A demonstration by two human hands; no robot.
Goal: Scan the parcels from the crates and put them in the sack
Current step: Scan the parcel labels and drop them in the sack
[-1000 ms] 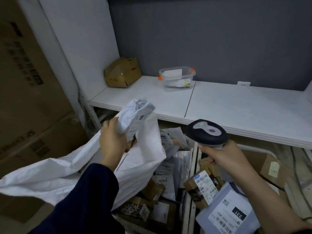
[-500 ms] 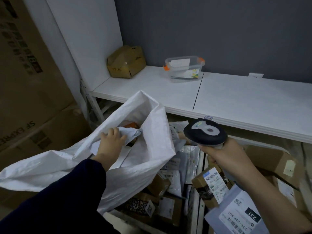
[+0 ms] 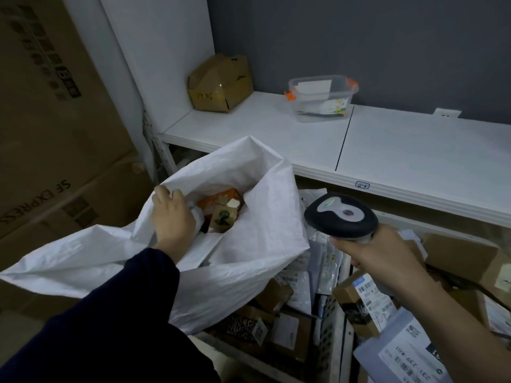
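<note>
- While I am watching through the head camera, the left hand [image 3: 172, 217] is reaching into the mouth of the one white sack [image 3: 249, 244]. The sack is slumping over the left crate [image 3: 327, 335] with its mouth gaping upward.
- The hand's fingers are bending at the sack's left rim, with a white parcel [image 3: 197, 215] showing just beside the palm. I cannot tell whether they are grasping the rim, the parcel or nothing.
- I am counting three parcels in the sack's mouth: the white parcel, an orange parcel [image 3: 218, 199] and a small box [image 3: 224, 217] with a green mark, all lying close together.
- The right hand [image 3: 378, 255] is clenching round the handle of the one scanner [image 3: 341, 215]. The scanner's dark head is hanging above the crates, just right of the sack.
- Two white crates are sitting side by side under the shelf [image 3: 414, 150], the left crate against the right crate [image 3: 347, 352].
- Both crates are holding heaps of parcels, too jumbled for me to count.
- In the right crate, one labelled box [image 3: 359, 302] and one grey mailer [image 3: 401, 352] are lying just beside the right forearm.
- The shelf is carrying one brown carton [image 3: 219, 84] and one clear tub [image 3: 322, 99] with two orange clips, standing apart.
- Two big cardboard boxes are standing stacked at the left, the upper box [image 3: 55, 92] on the lower box [image 3: 69, 211].
</note>
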